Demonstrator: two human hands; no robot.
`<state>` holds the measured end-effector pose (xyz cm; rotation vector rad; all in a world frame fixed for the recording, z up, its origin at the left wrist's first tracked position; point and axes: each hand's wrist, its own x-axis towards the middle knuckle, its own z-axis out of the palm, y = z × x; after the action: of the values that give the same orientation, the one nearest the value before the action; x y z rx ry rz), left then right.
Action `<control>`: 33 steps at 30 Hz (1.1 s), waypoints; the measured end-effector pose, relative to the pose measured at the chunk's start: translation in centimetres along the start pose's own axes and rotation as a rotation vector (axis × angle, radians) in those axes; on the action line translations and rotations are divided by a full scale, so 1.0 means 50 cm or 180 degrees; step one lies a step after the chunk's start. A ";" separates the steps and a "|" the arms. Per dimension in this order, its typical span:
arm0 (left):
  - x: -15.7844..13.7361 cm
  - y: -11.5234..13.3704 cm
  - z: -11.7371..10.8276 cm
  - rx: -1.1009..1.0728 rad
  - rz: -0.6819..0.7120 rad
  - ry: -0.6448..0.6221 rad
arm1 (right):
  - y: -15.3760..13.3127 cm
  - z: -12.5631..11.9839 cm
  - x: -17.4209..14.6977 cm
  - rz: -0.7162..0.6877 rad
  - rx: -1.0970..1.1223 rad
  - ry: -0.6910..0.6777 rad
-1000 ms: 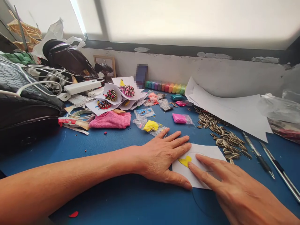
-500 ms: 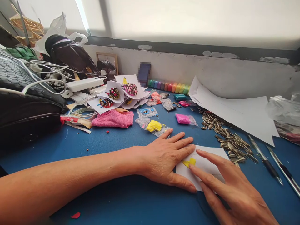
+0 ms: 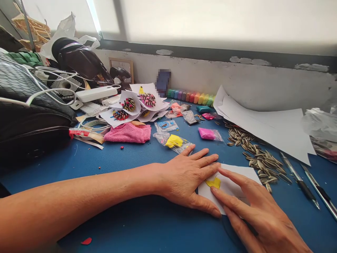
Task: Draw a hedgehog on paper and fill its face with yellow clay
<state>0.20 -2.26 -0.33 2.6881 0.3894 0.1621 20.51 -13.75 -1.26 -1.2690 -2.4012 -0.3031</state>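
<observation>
More thumb now shows on the right hand.

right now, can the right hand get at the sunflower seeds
Probably yes: the sunflower seeds lie loose just beyond the right hand, and only a flat edge of the paper seems to lie between. The left hand is off to the other side.

Clay lies on paper, left of seeds.
</observation>
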 end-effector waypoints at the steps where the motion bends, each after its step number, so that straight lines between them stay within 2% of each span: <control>1: 0.000 0.000 0.000 0.0002 -0.0002 -0.0004 | 0.000 0.000 0.000 0.0003 0.0019 0.0023; 13: 0.002 -0.001 0.001 -0.0036 -0.0011 0.0000 | -0.001 0.011 0.006 -0.0132 -0.0142 -0.0100; 22: 0.002 0.003 -0.004 -0.0112 -0.0042 -0.0034 | 0.002 0.000 -0.009 0.0299 0.0025 0.0126; 29: 0.003 0.000 -0.001 -0.0214 -0.0026 0.0030 | 0.007 0.011 -0.011 -0.0072 -0.0001 0.0079; 33: 0.003 -0.001 0.000 -0.0213 -0.0016 0.0055 | 0.007 0.012 -0.009 -0.0106 -0.0070 -0.0030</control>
<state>0.32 -2.18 -0.35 2.6213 0.3892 0.1937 20.86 -13.66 -2.01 -1.2438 -2.4354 -0.3350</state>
